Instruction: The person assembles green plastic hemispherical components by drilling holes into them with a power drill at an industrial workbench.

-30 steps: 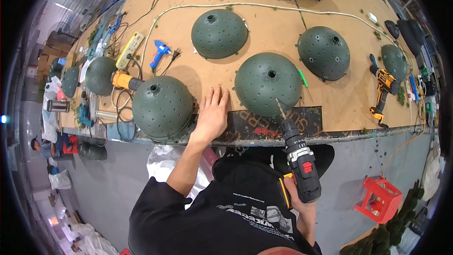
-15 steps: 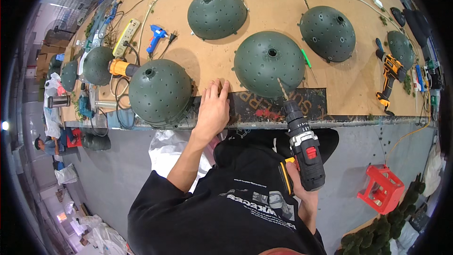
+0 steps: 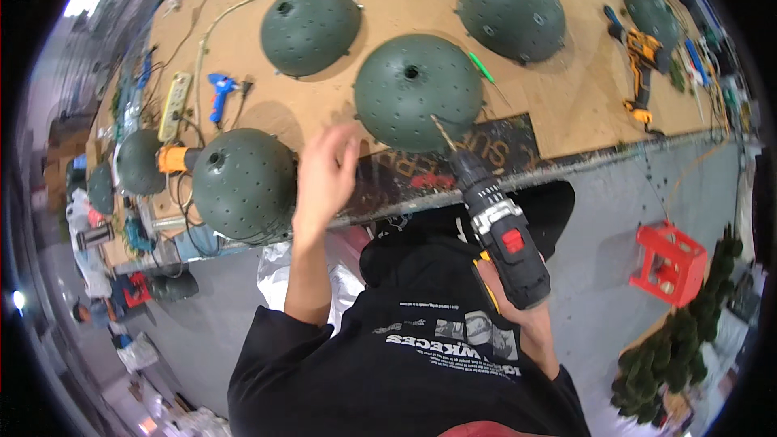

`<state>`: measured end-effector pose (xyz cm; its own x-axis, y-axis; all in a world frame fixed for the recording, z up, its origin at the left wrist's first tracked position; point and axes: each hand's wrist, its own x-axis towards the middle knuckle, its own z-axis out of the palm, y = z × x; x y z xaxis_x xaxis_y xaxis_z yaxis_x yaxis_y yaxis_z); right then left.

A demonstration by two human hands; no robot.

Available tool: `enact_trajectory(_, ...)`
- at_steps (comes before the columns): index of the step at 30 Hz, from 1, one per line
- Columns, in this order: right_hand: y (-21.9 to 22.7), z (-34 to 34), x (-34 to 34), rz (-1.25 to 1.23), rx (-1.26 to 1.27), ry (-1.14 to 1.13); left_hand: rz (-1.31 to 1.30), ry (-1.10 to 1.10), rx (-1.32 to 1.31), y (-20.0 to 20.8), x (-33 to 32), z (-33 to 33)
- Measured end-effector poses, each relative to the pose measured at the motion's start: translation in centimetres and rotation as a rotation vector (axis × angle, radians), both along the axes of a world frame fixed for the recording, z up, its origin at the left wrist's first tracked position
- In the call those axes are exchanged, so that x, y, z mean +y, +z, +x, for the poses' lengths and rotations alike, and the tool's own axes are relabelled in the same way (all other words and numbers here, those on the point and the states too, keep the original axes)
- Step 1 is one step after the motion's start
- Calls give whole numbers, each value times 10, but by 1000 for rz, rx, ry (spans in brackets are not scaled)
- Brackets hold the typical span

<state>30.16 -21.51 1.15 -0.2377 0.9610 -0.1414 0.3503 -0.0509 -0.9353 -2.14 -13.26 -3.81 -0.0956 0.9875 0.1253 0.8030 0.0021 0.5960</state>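
My right hand is wrapped round the grip of a black and grey cordless drill. The drill points away from me, and its bit meets the near side of a dark green dome. This dome has a hole at its top and small holes dotted over it. My left hand, a little blurred, is raised near the table's front edge with nothing in it and its thumb apart from the fingers. Close to its left sits another green dome, dotted with small holes.
More green domes stand farther back. A green pen-like tool lies beside the middle dome. At left are a blue glue gun and a power strip; at right, a yellow-black power tool. A red stool stands on the floor.
My left hand has lifted off the table and come nearer the left dome. The view has turned and shifted, while the drill bit is still at the middle dome.
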Motion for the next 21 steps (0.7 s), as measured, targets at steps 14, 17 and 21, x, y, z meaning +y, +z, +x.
enact_trajectory(14, 3, -9, -3, 1, 68, -110, 27, -472, -230, 32, 166, 45)
enact_trajectory(17, 1, 0, -7, -78, 78, -10, -64, -580, -161, 38, 172, 46)
enact_trajectory(21, -7, -2, -34, 61, -117, -225, -137, -640, -64, 21, 181, 49)
